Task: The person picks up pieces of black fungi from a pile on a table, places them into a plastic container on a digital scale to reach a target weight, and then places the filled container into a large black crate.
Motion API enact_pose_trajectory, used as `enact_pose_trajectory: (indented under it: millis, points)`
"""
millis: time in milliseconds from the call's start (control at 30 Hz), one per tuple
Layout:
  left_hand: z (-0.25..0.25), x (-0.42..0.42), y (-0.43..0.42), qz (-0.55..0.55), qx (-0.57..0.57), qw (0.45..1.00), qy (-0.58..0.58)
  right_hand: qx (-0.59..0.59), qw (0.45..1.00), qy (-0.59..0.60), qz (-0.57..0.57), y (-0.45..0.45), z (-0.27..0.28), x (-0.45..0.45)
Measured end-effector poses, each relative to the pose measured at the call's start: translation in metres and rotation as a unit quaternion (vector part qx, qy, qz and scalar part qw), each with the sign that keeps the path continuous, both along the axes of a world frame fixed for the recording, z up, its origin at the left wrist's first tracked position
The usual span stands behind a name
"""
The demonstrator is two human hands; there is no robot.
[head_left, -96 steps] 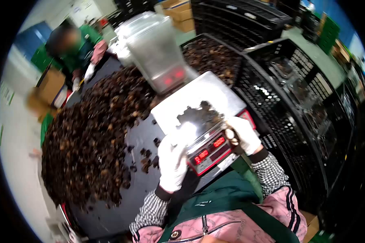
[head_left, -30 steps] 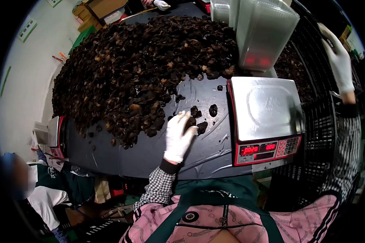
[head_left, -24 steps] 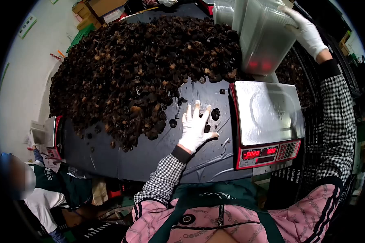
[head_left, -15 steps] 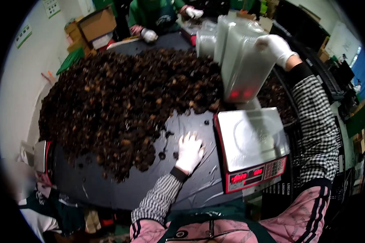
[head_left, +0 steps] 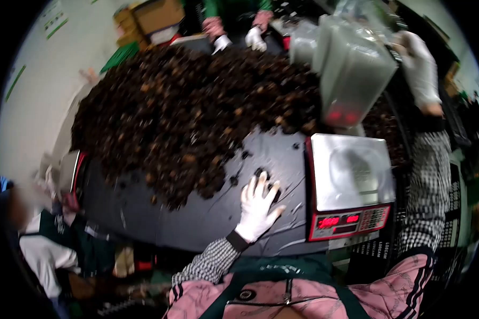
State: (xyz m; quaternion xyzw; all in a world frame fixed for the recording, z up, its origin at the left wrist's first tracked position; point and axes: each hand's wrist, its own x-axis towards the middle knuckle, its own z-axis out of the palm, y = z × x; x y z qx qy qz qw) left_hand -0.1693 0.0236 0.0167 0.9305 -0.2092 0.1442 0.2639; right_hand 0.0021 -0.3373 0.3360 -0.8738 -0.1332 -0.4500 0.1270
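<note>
My left hand (head_left: 257,211), in a white glove, rests on the dark table with its fingers spread, beside and partly over a few small dark pieces (head_left: 260,173). To its right stands a red scale (head_left: 351,173) with a bare metal plate and lit red digits. My right hand (head_left: 419,69), also gloved, is at the upper right, its fingers closed on the edge of a clear plastic container (head_left: 364,18) at the top of a tall container stack (head_left: 356,74). A large heap of dark brown pieces (head_left: 186,111) covers the table's left and back.
Across the table are a person's gloved hands (head_left: 255,40). Another person (head_left: 48,239) is at the lower left, near a second scale (head_left: 70,173). Black crates (head_left: 402,191) stand on the right. Cardboard boxes (head_left: 157,18) are behind the heap.
Both hands were at a filled tray over the scale; that tray is gone from view. My right hand has moved to the stack and closed on a clear container; my left hand has spread on the table.
</note>
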Motion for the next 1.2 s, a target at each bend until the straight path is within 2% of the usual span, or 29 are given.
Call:
enact_pose_trajectory:
  millis: [67, 100, 133, 167, 200, 233, 267, 300, 367, 433, 500, 533, 633, 700, 800, 900, 933, 967, 1067, 1100, 1200]
  points:
    - [0.000, -0.003, 0.010, 0.030, -0.081, 0.996, -0.026, 0.073, 0.994, 0.054, 0.057, -0.008, -0.026, -0.042]
    - [-0.006, -0.001, 0.020, 0.054, -0.094, 0.992, -0.070, 0.000, 0.999, 0.032, 0.035, -0.004, -0.043, -0.074]
    - [-0.014, 0.002, 0.032, 0.084, -0.092, 0.990, -0.066, 0.013, 0.997, 0.077, 0.023, 0.003, -0.061, -0.105]
    - [-0.019, 0.006, 0.044, 0.111, -0.093, 0.987, -0.064, -0.001, 0.992, 0.084, 0.092, 0.023, -0.074, -0.132]
    - [-0.020, 0.011, 0.051, 0.143, -0.094, 0.981, -0.094, 0.062, 0.987, 0.110, 0.102, 0.033, -0.097, -0.154]
    - [-0.023, 0.018, 0.061, 0.148, -0.073, 0.983, -0.079, 0.039, 0.993, 0.093, 0.061, 0.036, -0.121, -0.171]
    - [-0.029, 0.027, 0.068, 0.138, -0.082, 0.985, -0.068, -0.033, 0.996, 0.059, 0.055, 0.043, -0.135, -0.182]
    - [-0.032, 0.034, 0.072, 0.126, -0.090, 0.986, -0.058, -0.039, 0.996, 0.069, 0.035, 0.041, -0.158, -0.194]
    - [-0.036, 0.046, 0.067, 0.121, -0.036, 0.990, -0.063, -0.055, 0.993, 0.098, -0.030, 0.037, -0.192, -0.215]
    - [-0.042, 0.058, 0.066, 0.087, -0.013, 0.996, -0.002, -0.089, 0.986, 0.122, -0.067, 0.032, -0.209, -0.229]
    - [-0.044, 0.062, 0.062, 0.082, -0.052, 0.995, -0.002, -0.107, 0.980, 0.150, -0.073, 0.024, -0.223, -0.236]
    - [-0.043, 0.062, 0.058, 0.081, -0.072, 0.994, 0.001, -0.106, 0.977, 0.172, -0.074, 0.020, -0.229, -0.240]
    - [-0.038, 0.076, 0.043, 0.016, -0.076, 0.991, -0.111, -0.086, 0.965, 0.237, -0.067, 0.019, -0.233, -0.246]
    - [-0.032, 0.072, 0.023, 0.036, -0.034, 0.998, -0.039, -0.042, 0.962, 0.263, -0.063, 0.027, -0.230, -0.251]
    - [-0.015, 0.065, -0.002, 0.007, 0.068, 0.987, 0.146, 0.079, 0.955, 0.286, -0.025, 0.041, -0.211, -0.253]
    - [-0.011, 0.055, -0.009, -0.036, 0.116, 0.980, 0.161, 0.155, 0.957, 0.243, 0.027, 0.044, -0.203, -0.249]
    - [-0.012, 0.051, -0.009, -0.043, 0.111, 0.982, 0.147, 0.137, 0.968, 0.209, 0.030, 0.040, -0.202, -0.244]
    - [-0.009, 0.046, -0.008, -0.057, 0.109, 0.982, 0.141, 0.212, 0.949, 0.232, 0.006, 0.044, -0.198, -0.241]
    - [-0.009, 0.031, -0.010, -0.083, 0.098, 0.983, 0.129, 0.258, 0.951, 0.172, 0.004, 0.040, -0.203, -0.210]
    - [-0.011, 0.028, -0.010, -0.091, 0.092, 0.986, 0.108, 0.248, 0.949, 0.195, -0.022, 0.037, -0.206, -0.201]
    - [-0.017, 0.022, -0.015, -0.078, 0.054, 0.994, 0.055, 0.314, 0.911, 0.264, 0.042, 0.040, -0.218, -0.183]
